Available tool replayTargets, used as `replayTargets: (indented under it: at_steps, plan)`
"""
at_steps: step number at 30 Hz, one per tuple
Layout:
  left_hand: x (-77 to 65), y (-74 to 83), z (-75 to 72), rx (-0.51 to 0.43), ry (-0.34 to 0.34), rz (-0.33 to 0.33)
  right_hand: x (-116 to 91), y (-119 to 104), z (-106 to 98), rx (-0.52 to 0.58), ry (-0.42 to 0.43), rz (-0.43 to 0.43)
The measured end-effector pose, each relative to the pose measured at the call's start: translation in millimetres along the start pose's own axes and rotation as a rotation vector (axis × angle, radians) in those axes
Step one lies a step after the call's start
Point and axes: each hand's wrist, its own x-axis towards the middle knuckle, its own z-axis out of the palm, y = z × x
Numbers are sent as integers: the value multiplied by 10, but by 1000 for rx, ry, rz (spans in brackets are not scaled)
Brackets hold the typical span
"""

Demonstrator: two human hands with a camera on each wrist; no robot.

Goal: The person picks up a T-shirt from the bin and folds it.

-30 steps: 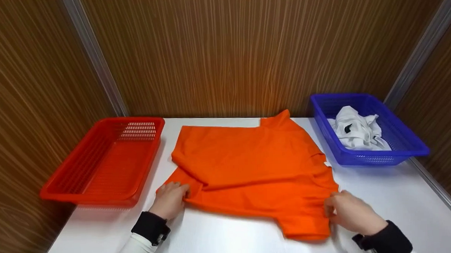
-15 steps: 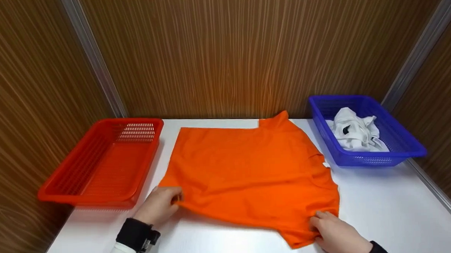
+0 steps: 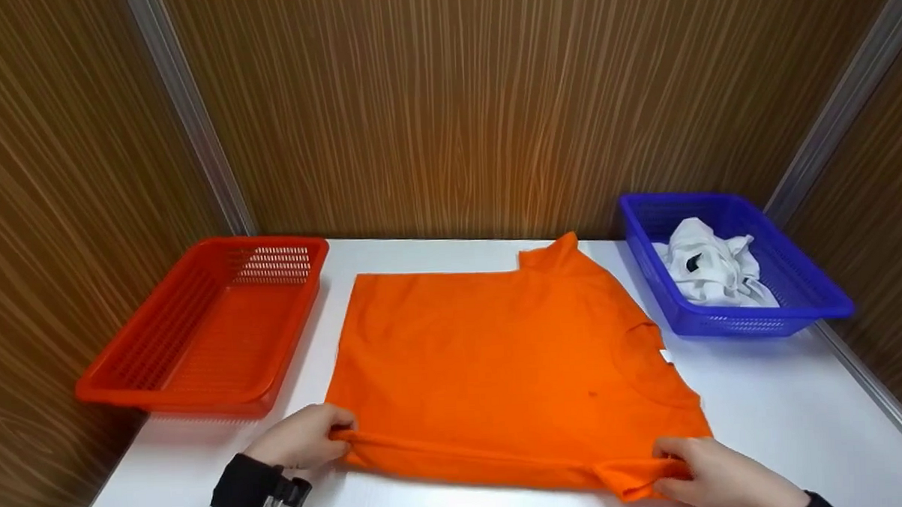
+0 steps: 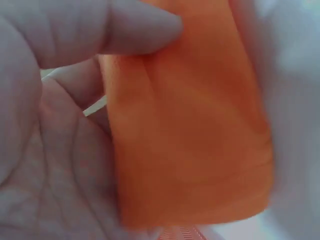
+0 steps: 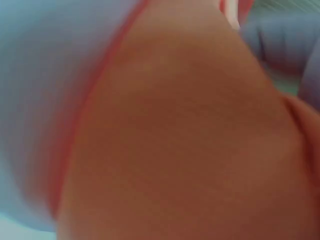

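Observation:
An orange T-shirt [image 3: 484,350] lies spread on the white table [image 3: 430,506], its straight hem to the left and its collar with a white tag to the right. At the near left corner my left hand [image 3: 304,437] pinches the cloth; the left wrist view shows the thumb over the orange fabric [image 4: 195,135]. My right hand [image 3: 721,475] grips the near right part, around the sleeve, between thumb and fingers. Between the two hands the near edge is lifted and folded into a band. Blurred orange cloth [image 5: 185,130] fills most of the right wrist view.
To the left stands a red plastic basket [image 3: 290,364] with nothing visible inside. A blue basket [image 3: 686,316] at the back right holds crumpled white cloth [image 3: 710,267] with dark spots. Wood-grain panels [image 3: 446,111] enclose the back and sides.
Both hands have drawn the shirt's near edge toward me; the left also moved left, smoothing the fold. The right hand first shifted left along the sleeve, then back right. The baskets stayed put.

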Motion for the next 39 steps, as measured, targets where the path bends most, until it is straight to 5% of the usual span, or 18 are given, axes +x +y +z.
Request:
replayTargets:
  at_steps: [3,6,16,22,27,29,33,39]
  plan:
    - [3,6,-51,-36,-34,-3,-24,92,-86,37,49,-122]
    - [31,37,-104,-18,10,-7,-9,145,-217,-19,176,-218]
    - [206,231,-285,81,282,-125,273,106,-804,-119,460,-92]
    - [585,216,-368,190,369,-187,658,75,-972,-408,642,-43]
    - [991,51,-212,246,475,-244,1032,130,-808,-563,796,7]
    - [1076,-16,-111,249,469,-282,1134,141,-698,-552,801,-3]
    - [1120,-108,22,250,436,-350,1262,137,-524,-432,669,-50]
    - [1119,-153,4,262,486,-396,1488,167,-448,-288,472,-61]
